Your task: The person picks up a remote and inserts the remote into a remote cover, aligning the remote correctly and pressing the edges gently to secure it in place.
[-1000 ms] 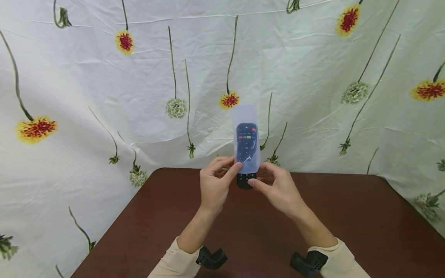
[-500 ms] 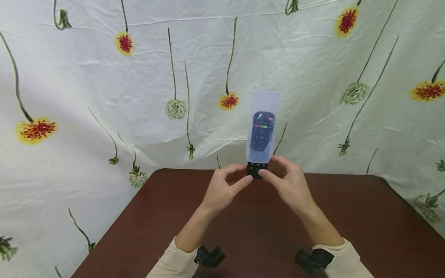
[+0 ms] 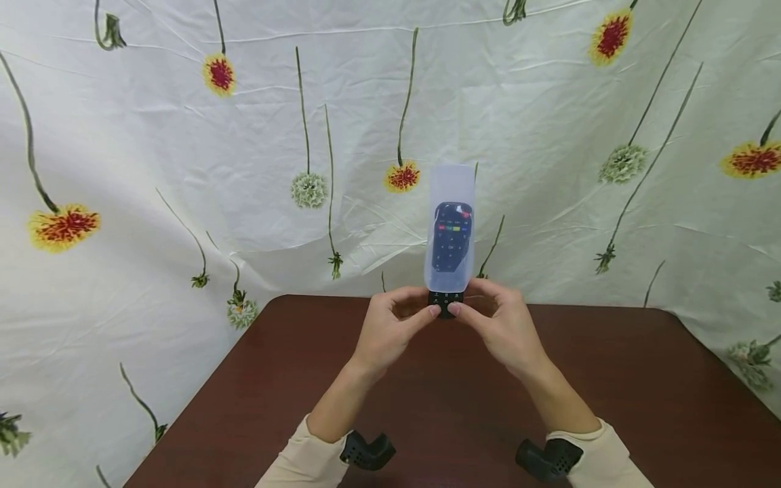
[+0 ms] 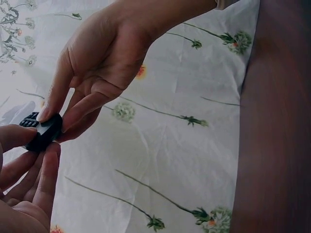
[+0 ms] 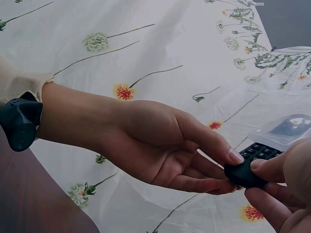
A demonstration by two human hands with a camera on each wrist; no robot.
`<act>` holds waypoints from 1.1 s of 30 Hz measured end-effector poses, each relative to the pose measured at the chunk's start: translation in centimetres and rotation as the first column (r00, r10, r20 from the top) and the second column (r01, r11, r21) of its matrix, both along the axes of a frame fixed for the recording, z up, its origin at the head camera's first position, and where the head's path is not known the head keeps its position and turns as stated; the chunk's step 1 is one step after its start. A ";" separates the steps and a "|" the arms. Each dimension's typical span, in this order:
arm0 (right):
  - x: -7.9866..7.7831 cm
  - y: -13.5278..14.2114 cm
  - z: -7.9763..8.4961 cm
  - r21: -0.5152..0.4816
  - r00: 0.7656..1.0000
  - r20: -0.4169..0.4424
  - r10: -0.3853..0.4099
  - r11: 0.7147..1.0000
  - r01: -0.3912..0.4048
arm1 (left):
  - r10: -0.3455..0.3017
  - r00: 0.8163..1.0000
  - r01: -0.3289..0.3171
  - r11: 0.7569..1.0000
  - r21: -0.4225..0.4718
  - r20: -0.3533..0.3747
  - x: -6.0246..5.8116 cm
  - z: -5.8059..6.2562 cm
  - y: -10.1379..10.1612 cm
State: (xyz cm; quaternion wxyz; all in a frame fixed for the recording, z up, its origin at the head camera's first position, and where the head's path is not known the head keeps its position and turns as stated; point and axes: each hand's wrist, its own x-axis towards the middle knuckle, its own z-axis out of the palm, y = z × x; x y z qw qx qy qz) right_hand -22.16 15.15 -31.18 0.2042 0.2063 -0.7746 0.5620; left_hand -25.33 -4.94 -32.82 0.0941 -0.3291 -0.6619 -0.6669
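Note:
A black remote control [image 3: 446,298] with small coloured buttons stands upright in the head view, most of it inside a translucent plastic sleeve [image 3: 452,184]. The sleeve's upper part extends past the remote's top. My left hand [image 3: 390,329] pinches the bare lower end from the left, its thumb on the keys. From the other side my right hand [image 3: 503,329] pinches the same end, thumb on the front. In the left wrist view both hands meet at the remote's end [image 4: 43,132]. The right wrist view shows its keypad [image 5: 257,153] between the thumbs.
A dark reddish-brown table [image 3: 445,407] lies below the hands. Behind it hangs a white cloth [image 3: 256,149] printed with flowers. Black wrist devices sit on the left cuff [image 3: 368,452] and right cuff [image 3: 549,459].
Remote and sleeve have moved right and up, then slightly back left and down. The left hand has shifted from the sleeve's lower edge to the remote's bare end.

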 end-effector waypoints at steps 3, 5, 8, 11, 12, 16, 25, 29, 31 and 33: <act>-0.1 -0.1 0.0 0.003 1.000 0.003 0.012 1.000 -0.012 | 0.000 1.000 0.000 1.000 0.018 0.012 0.0 0.0 0.0; -0.1 -0.1 -0.1 0.010 1.000 0.003 0.014 1.000 -0.014 | 0.001 1.000 -0.002 1.000 0.031 0.018 0.0 0.0 0.1; 0.0 0.1 0.0 0.015 1.000 0.001 0.016 1.000 -0.016 | -0.005 1.000 0.004 0.999 0.050 0.029 0.0 -0.1 0.2; 0.3 0.2 0.1 -0.020 1.000 -0.002 0.024 0.999 -0.025 | -0.006 0.999 0.003 0.998 0.057 0.039 0.1 -0.2 0.3; 0.4 0.3 0.2 -0.047 1.000 -0.004 0.030 0.998 -0.030 | -0.003 0.999 0.001 0.998 0.057 0.043 0.1 -0.2 0.4; 0.7 0.3 0.4 -0.166 0.999 -0.029 0.043 0.985 -0.047 | 0.008 0.999 -0.010 0.999 0.051 0.051 0.2 -0.3 0.6; 0.4 0.3 0.4 -0.193 0.998 -0.056 0.020 0.981 -0.031 | -0.003 0.999 0.001 0.999 0.040 0.042 0.6 -0.6 1.2; 0.3 0.5 0.5 -0.197 0.997 -0.051 0.054 0.978 -0.063 | -0.002 0.999 0.000 0.999 0.042 0.049 0.8 -0.6 1.3; 0.3 0.6 0.6 -0.199 0.997 -0.047 0.066 0.977 -0.074 | -0.005 0.999 0.002 0.999 0.045 0.051 0.9 -0.5 1.3; 0.3 0.7 0.6 -0.198 0.996 -0.046 0.076 0.977 -0.083 | -0.005 0.999 0.003 0.999 0.046 0.054 1.0 -0.4 1.3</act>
